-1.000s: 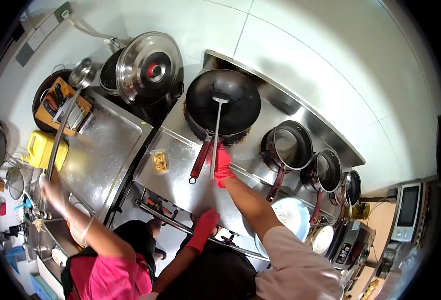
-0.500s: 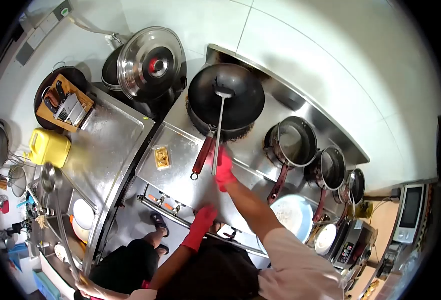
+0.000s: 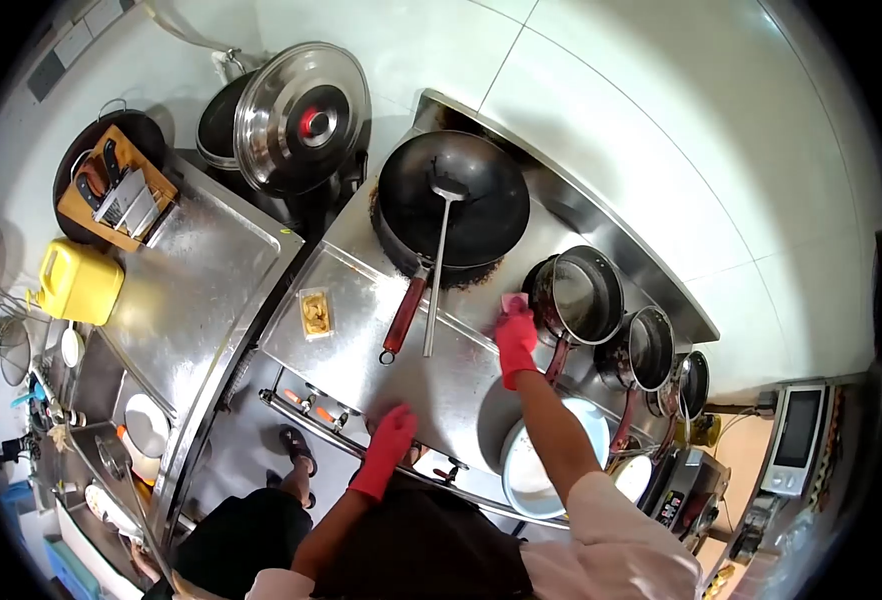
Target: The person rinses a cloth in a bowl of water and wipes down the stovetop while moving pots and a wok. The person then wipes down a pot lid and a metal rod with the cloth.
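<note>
My right hand [image 3: 516, 340], in a red rubber glove, presses a small pink sponge [image 3: 514, 300] onto the steel stove top [image 3: 461, 360], just left of a saucepan [image 3: 588, 295]. My left hand [image 3: 391, 440], gloved the same way, rests curled at the front edge of the stove; whatever its fingers may hold is hidden. Ahead sits a black wok [image 3: 451, 200] with a red-brown handle. A long-handled spatula [image 3: 439, 260] lies in the wok, its shaft reaching out over the stove top. Left of the handle is a small clear box [image 3: 316, 313] with pale yellowish pieces.
Two smaller pots [image 3: 651, 347] stand at the right, and a pale blue basin [image 3: 586, 425] is below my right forearm. To the left are a yellow jug [image 3: 81, 283], a knife block [image 3: 121, 190] and a large lidded pot [image 3: 301, 120]. Another person's legs [image 3: 296, 470] show at lower left.
My right hand has moved right, from beside the wok handle to beside the saucepan. The other person's ladle at lower left has dropped lower. My left hand stays at the stove edge.
</note>
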